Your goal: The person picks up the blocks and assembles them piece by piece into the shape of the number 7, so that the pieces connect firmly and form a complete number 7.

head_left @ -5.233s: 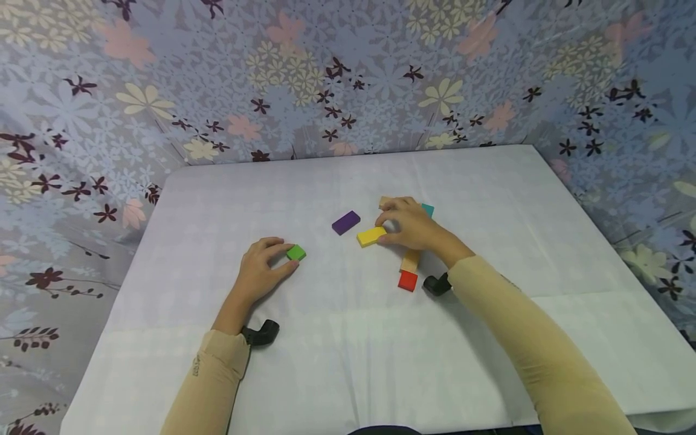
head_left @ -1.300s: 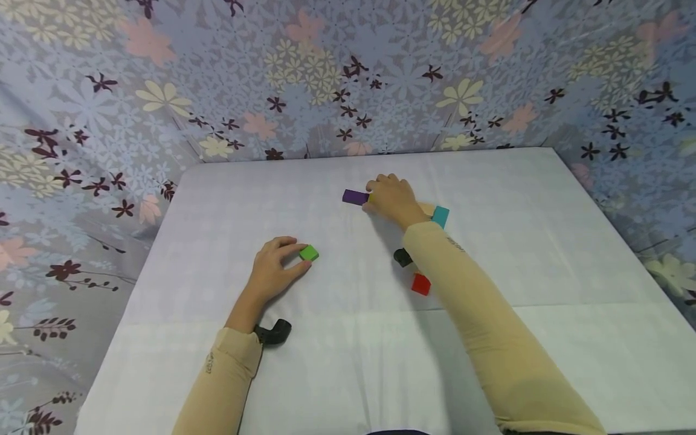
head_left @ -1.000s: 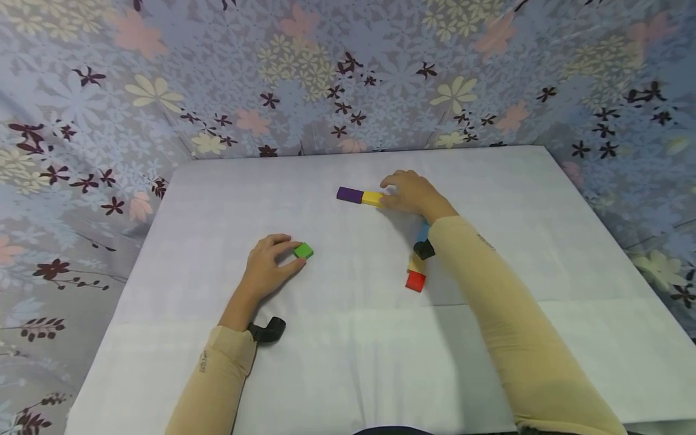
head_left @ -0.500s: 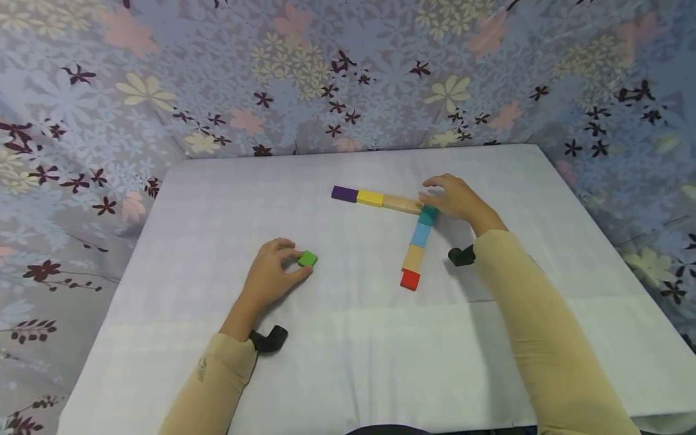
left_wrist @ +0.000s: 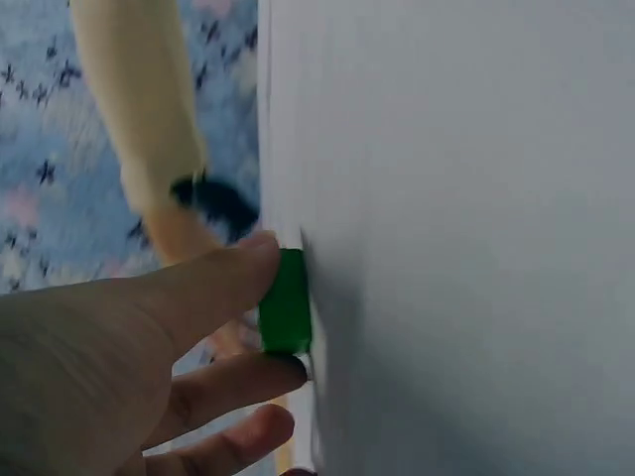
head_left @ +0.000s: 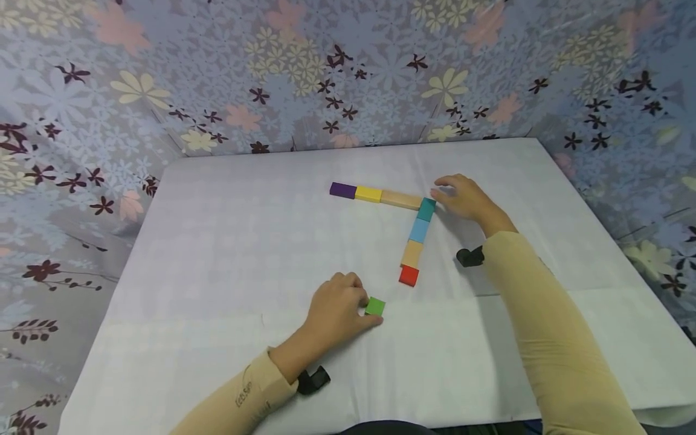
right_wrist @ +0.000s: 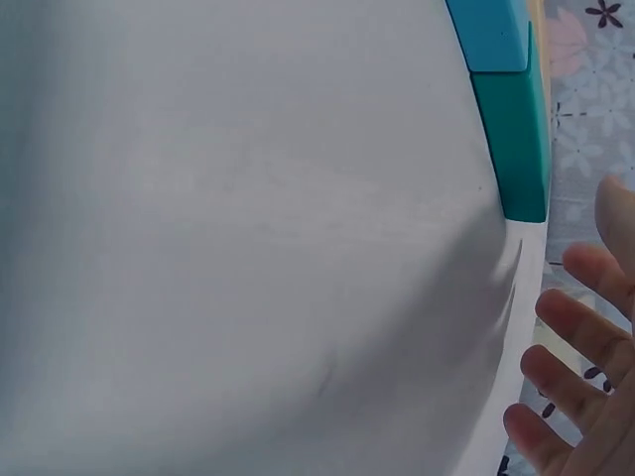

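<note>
In the head view my left hand (head_left: 338,309) pinches a green block (head_left: 375,306) between thumb and fingers, near the front middle of the table; the left wrist view shows the same grip. My right hand (head_left: 466,198) is beside the top corner of a row of blocks, fingers loosely spread and holding nothing. That row bends at a teal block (head_left: 426,209). Leftward from it lie a plain wooden block (head_left: 401,199), a yellow block (head_left: 368,193) and a purple block (head_left: 343,190). Toward the front come a light blue block (head_left: 419,230), another wooden block (head_left: 412,254) and a red block (head_left: 409,275).
A white cloth covers the table (head_left: 228,241). Flower-patterned fabric (head_left: 304,78) hangs behind it and at the sides. Black camera mounts (head_left: 313,380) stick out from both wrists, and the table's front edge runs close to the body.
The purple and yellow blocks have been moved back into line with the wooden one. My right hand has let go and drawn right. My left hand has carried the green block rightward and nearer.
</note>
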Demonstrator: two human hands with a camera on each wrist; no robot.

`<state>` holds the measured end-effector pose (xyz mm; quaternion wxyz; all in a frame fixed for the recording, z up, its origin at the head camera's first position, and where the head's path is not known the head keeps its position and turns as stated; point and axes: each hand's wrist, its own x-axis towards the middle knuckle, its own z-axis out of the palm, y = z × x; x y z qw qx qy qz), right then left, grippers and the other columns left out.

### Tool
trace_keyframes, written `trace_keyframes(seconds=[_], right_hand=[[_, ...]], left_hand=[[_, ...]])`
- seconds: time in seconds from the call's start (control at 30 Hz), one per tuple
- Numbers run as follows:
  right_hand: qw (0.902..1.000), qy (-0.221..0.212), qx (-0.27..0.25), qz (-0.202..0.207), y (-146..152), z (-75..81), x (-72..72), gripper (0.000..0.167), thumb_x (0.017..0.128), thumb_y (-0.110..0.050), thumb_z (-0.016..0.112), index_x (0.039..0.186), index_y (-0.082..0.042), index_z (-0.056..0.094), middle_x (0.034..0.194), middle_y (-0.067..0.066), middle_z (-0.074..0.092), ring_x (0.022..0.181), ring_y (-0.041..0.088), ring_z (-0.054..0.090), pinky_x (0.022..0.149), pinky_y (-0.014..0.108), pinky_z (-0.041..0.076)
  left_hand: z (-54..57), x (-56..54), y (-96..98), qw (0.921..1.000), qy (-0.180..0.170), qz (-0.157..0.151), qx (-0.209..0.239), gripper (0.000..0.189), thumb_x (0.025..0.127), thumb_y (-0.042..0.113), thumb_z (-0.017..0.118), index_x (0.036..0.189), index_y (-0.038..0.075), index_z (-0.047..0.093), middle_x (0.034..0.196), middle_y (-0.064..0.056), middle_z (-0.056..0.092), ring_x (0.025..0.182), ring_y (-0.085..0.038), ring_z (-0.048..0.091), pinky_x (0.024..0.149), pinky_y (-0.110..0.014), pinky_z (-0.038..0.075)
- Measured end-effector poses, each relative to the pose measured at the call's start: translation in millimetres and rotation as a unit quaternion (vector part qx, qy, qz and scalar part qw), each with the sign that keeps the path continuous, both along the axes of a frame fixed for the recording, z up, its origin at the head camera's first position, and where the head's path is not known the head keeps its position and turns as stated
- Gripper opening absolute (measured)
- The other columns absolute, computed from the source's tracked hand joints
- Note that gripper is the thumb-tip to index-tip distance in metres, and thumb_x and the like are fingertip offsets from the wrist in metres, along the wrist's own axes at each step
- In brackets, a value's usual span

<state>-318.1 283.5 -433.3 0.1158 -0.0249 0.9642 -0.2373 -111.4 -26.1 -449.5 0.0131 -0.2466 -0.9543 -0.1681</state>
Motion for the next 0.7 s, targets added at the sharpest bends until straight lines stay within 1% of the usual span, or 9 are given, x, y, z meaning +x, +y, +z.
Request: trace_keyframes(seconds=[0.1, 0.17, 0.3, 0.37, 0.47, 0.7], right_hand=[[0.9999, -0.006, 0.001, -0.008, 2.4, -3.6, 0.4, 0.058, 0.104, -0.047, 0.045, 0.148, -0.009, 0.043, 0.157, 0.022, 0.031, 0.148, 0.043, 0.024, 0.12, 0.062, 0.019], [0.9999, -0.008, 0.004, -0.009, 3.9, -6.5, 1.0, 0.059, 0.104, -0.047, 0.044, 0.148, -0.008, 0.043, 0.157, 0.023, 0.031, 0.148, 0.043, 0.023, 0.12, 0.062, 0.019], [1.0, -0.003, 0.001, -0.001, 7.5, -11.0, 2.9, 0.058, 0.104, -0.046, 0.042, 0.147, -0.007, 0.044, 0.156, 0.024, 0.031, 0.147, 0.045, 0.024, 0.12, 0.062, 0.018], [1.0, 0.001, -0.002, 0.0, 8.0, -11.8, 3.6, 0.057, 0.104, -0.045, 0.042, 0.147, -0.007, 0.044, 0.156, 0.024, 0.032, 0.147, 0.044, 0.024, 0.12, 0.061, 0.018], [1.0, 0.003, -0.007, -0.002, 7.5, -11.2, 4.2, 0.057, 0.105, -0.045, 0.042, 0.147, -0.006, 0.044, 0.156, 0.023, 0.032, 0.147, 0.044, 0.024, 0.12, 0.061, 0.018], [0.9998, -0.002, -0.008, -0.015, 3.8, -10.8, 4.6, 0.057, 0.104, -0.045, 0.043, 0.147, -0.007, 0.044, 0.156, 0.021, 0.033, 0.147, 0.041, 0.026, 0.12, 0.059, 0.022]], left_hand=[[-0.5, -1.1, 19.4, 0.9997, -0.012, -0.019, -0.006, 0.039, 0.075, 0.056, 0.081, 0.08, 0.018, 0.076, 0.093, 0.005, 0.064, 0.079, -0.011, 0.051, 0.06, -0.02, 0.039], [-0.8, -2.8, 30.7, 0.9995, -0.012, -0.027, -0.01, 0.039, 0.075, 0.057, 0.08, 0.079, 0.019, 0.074, 0.091, 0.005, 0.063, 0.076, -0.011, 0.049, 0.057, -0.019, 0.036], [-1.2, -8.3, 46.2, 0.9993, 0.008, -0.029, -0.02, 0.04, 0.076, 0.058, 0.079, 0.076, 0.019, 0.071, 0.082, 0.006, 0.058, 0.069, -0.009, 0.045, 0.053, -0.019, 0.031], [-1.0, -11.5, 50.5, 0.9992, 0.018, -0.028, -0.025, 0.039, 0.077, 0.057, 0.079, 0.076, 0.019, 0.07, 0.077, 0.007, 0.056, 0.066, -0.009, 0.043, 0.051, -0.019, 0.03], [-1.4, -15.8, 53.7, 0.9988, 0.028, -0.024, -0.031, 0.039, 0.078, 0.058, 0.078, 0.077, 0.019, 0.07, 0.074, 0.007, 0.053, 0.064, -0.009, 0.041, 0.051, -0.02, 0.03], [-2.5, -22.0, 55.6, 0.9985, 0.041, -0.011, -0.034, 0.039, 0.079, 0.057, 0.077, 0.082, 0.02, 0.069, 0.077, 0.006, 0.056, 0.065, -0.01, 0.042, 0.051, -0.02, 0.031]])
